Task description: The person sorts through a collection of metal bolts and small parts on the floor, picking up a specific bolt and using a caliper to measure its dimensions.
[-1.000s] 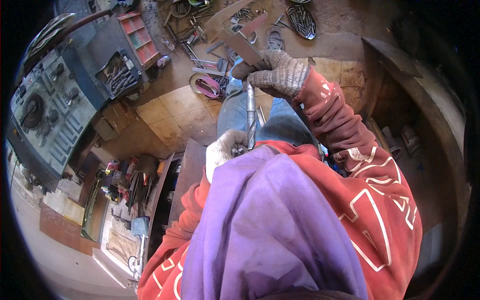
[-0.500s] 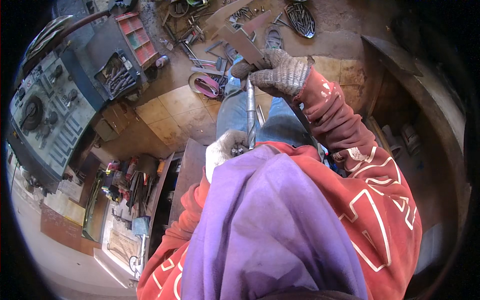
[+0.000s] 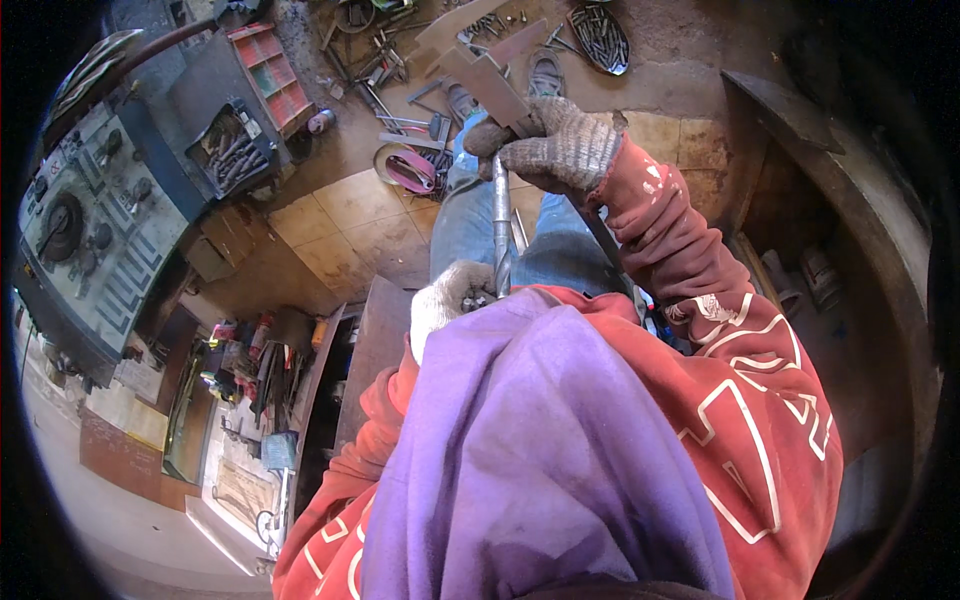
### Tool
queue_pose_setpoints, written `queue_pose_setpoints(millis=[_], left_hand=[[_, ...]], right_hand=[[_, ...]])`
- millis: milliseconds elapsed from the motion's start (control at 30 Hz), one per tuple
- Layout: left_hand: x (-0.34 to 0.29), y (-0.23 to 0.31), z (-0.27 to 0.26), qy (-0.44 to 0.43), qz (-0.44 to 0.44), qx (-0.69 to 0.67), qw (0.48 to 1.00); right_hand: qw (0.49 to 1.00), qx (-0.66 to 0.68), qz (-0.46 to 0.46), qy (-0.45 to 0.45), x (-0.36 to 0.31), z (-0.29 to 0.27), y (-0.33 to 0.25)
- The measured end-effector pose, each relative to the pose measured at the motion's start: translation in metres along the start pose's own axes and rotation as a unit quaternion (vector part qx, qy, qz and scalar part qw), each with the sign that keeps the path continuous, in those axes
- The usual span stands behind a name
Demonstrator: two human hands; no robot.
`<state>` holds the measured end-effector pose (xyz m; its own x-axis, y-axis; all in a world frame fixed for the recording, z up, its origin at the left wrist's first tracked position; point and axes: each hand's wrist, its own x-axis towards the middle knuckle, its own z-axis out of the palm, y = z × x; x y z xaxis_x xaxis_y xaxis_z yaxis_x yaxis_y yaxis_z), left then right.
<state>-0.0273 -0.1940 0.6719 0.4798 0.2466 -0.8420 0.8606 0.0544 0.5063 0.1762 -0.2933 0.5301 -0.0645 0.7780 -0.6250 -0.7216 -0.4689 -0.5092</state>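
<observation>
A long steel drill bit (image 3: 501, 222) stands between my hands over my lap, its fluted end toward me. My left hand (image 3: 447, 300), in a whitish glove, is closed with curled fingers at that lower end. Small shiny metal shows by its fingers, too hidden to name. My right hand (image 3: 560, 145), in a dirty grey knitted glove, is closed around a flat metal tool with jaws, which looks like a large caliper (image 3: 484, 84). Its jaws point away from me, and a dark bar runs back under my wrist. The right fingertips meet the bit's far end.
On the floor ahead lie a dish of metal bits (image 3: 600, 38), loose tools and a pink-and-white roll (image 3: 408, 170). To the left are a red divided tray (image 3: 270, 75), a bin of metal pieces (image 3: 232, 152) and a machine table (image 3: 105, 215). A dark curved panel (image 3: 850, 190) bounds the right.
</observation>
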Motion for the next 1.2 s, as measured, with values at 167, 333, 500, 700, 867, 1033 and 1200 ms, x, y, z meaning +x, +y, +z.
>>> queue_pose_setpoints(millis=[167, 333, 500, 700, 867, 1033, 1200], left_hand=[[0.002, -0.002, 0.000, 0.003, 0.004, 0.016, 1.000], [0.002, 0.005, -0.002, -0.003, -0.023, 0.024, 0.999], [0.002, 0.009, -0.001, 0.006, -0.025, 0.045, 0.999], [0.005, 0.017, 0.005, 0.209, -0.086, -0.060, 0.972], [0.031, 0.052, -0.014, 0.228, -0.005, -0.302, 0.925], [0.053, 0.035, -0.031, 0.159, 0.176, -0.199, 0.951], [0.056, 0.019, -0.047, 0.098, 0.248, 0.025, 0.963]], right_hand=[[1.000, 0.017, -0.020, 0.003, 0.007, -0.004, 0.013], [1.000, -0.022, 0.018, 0.012, 0.005, -0.001, 0.001], [0.993, -0.103, -0.032, 0.039, 0.012, -0.004, 0.007], [0.988, -0.151, 0.002, 0.030, 0.002, -0.001, -0.014], [0.996, -0.086, 0.003, 0.028, -0.009, 0.033, -0.036], [0.967, -0.240, -0.014, 0.083, -0.013, 0.029, -0.031], [0.907, -0.360, -0.103, 0.195, -0.046, 0.021, -0.053]])
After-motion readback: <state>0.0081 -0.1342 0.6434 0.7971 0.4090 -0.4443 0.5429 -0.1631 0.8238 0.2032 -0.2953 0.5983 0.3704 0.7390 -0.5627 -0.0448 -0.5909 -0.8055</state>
